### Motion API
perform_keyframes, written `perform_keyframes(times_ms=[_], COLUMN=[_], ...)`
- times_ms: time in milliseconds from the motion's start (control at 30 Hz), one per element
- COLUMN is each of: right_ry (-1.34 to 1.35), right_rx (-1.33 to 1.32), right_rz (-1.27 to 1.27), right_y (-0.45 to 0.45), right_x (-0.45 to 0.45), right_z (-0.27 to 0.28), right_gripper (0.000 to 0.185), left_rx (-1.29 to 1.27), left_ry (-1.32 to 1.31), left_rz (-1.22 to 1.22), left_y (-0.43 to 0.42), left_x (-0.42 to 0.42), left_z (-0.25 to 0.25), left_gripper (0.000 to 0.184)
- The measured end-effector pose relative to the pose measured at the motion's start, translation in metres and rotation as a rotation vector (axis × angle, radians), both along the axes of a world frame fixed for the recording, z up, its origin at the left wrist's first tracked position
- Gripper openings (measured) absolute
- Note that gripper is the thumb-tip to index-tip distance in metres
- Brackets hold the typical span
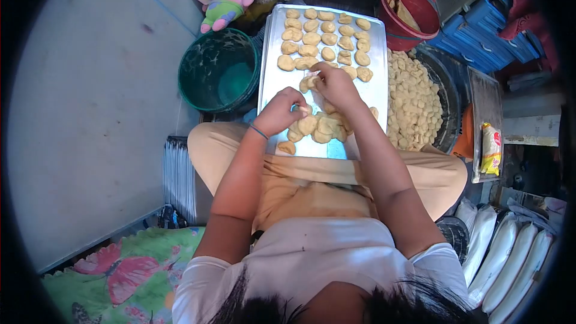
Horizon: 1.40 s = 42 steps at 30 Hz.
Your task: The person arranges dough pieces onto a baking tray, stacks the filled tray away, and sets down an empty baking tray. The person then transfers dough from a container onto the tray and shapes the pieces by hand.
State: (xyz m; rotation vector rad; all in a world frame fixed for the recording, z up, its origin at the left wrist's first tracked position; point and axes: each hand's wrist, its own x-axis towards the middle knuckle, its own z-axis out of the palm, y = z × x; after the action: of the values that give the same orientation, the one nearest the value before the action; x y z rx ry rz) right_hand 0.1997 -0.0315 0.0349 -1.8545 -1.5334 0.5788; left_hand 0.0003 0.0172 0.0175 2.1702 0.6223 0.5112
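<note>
A metal baking tray [377,42] lies in front of me with rows of flattened dough pieces [329,39] on its far half. Nearer my lap, a loose heap of dough pieces [324,129] sits on the same tray. My left hand [281,111] is at the heap's left edge, its thumb and fingers closed on a small dough piece [305,110]. Farther up, at the nearest row, my right hand [336,86] has its fingers bent down onto another dough piece [308,83]. The fingertips partly cover that piece.
Left of the tray stands a green tub [219,72]. To its right, a large black basin [447,84] holds many dough chunks [413,102], with a red bucket [411,15] behind it. A yellow-and-white packet [491,149] lies on a board [485,99] at the right.
</note>
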Motion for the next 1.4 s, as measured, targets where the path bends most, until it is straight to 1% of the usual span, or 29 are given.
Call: perform_keyframes(times_ms=[67,100,133,200,233,267,333,367,433,533,567,667,700,800,833,933,967,1033,1067,1133,1167,1267,1367,1400], right_ry=[0.204,0.230,0.233,0.240,0.097,0.033,-0.097,-0.120,-0.006,0.140,0.185,0.281,0.317,0.247,0.175,-0.168,-0.127,-0.056,-0.001,0.109,0.147,0.132,0.126,0.111], right_rx=[-0.015,0.048,0.051,0.068,0.164,0.148,0.117,0.145,0.135,0.104,0.094,0.088,0.135,-0.012,-0.045,-0.006,-0.017,-0.026,0.030,0.137,0.109,0.121,0.299,0.296], right_rz=[-0.121,-0.159,-0.173,-0.204,-0.100,-0.041,0.080,0.068,-0.017,-0.091,-0.109,-0.222,-0.278,-0.245,-0.226,-0.185,-0.237,-0.339,-0.359,-0.396,-0.376,-0.336,-0.367,-0.365], right_y=[-0.008,-0.013,-0.017,-0.023,-0.027,-0.032,-0.041,-0.044,-0.044,-0.045,-0.043,-0.050,-0.051,-0.056,-0.059,-0.072,-0.076,-0.077,-0.078,-0.079,-0.080,-0.085,-0.087,-0.088], right_x=[0.005,0.009,0.011,0.016,0.018,0.016,0.014,0.015,0.011,0.014,0.016,0.031,0.035,0.043,0.042,0.038,0.039,0.049,0.054,0.062,0.067,0.079,0.075,0.075], right_z=[0.002,-0.001,-0.003,-0.006,-0.007,-0.008,-0.010,-0.015,-0.006,-0.009,-0.012,-0.011,-0.016,-0.022,-0.020,-0.011,-0.013,-0.015,-0.018,-0.027,-0.030,-0.041,-0.035,-0.037], right_gripper=[0.024,0.022,0.022,0.021,0.023,0.023,0.024,0.030,0.034,0.037,0.038,0.034,0.031,0.029,0.030,0.030,0.029,0.029,0.029,0.030,0.029,0.025,0.021,0.021], left_rx=[-0.346,-0.332,-0.488,-0.270,-0.156,-0.015,0.269,0.349,0.501,0.598,0.626,0.787,0.782,0.738,0.700,0.687,0.678,0.668,0.661,0.672,0.678,0.721,0.714,0.707], left_ry=[-0.016,-0.036,-0.125,-0.140,-0.184,-0.115,0.018,0.040,0.085,0.102,0.102,0.192,0.163,0.102,0.119,0.026,0.105,0.155,0.179,0.164,0.159,0.165,0.244,0.241], left_rz=[0.125,0.201,0.283,0.479,0.495,0.491,0.480,0.490,0.507,0.247,0.205,0.272,0.280,0.313,0.271,0.092,0.044,0.045,0.044,0.027,0.021,-0.049,-0.056,-0.049], left_y=[0.001,0.007,0.011,0.023,0.030,0.032,0.034,0.032,0.018,0.001,0.004,0.015,0.016,0.007,0.002,-0.006,-0.004,-0.001,-0.001,-0.007,-0.009,-0.004,-0.001,-0.003], left_x=[-0.003,-0.004,-0.002,0.006,0.009,0.008,0.010,0.012,0.016,0.025,0.029,0.034,0.036,0.048,0.052,0.070,0.073,0.078,0.082,0.089,0.090,0.102,0.120,0.120], left_z=[0.009,0.006,0.014,0.012,0.001,-0.009,-0.011,-0.012,-0.002,0.017,0.004,-0.014,-0.011,-0.009,-0.005,0.002,-0.001,0.002,0.004,0.009,0.010,-0.005,-0.008,-0.005], left_gripper=[0.015,0.013,0.013,0.014,0.018,0.021,0.028,0.031,0.036,0.037,0.033,0.030,0.027,0.029,0.030,0.031,0.029,0.027,0.027,0.024,0.023,0.022,0.022,0.022])
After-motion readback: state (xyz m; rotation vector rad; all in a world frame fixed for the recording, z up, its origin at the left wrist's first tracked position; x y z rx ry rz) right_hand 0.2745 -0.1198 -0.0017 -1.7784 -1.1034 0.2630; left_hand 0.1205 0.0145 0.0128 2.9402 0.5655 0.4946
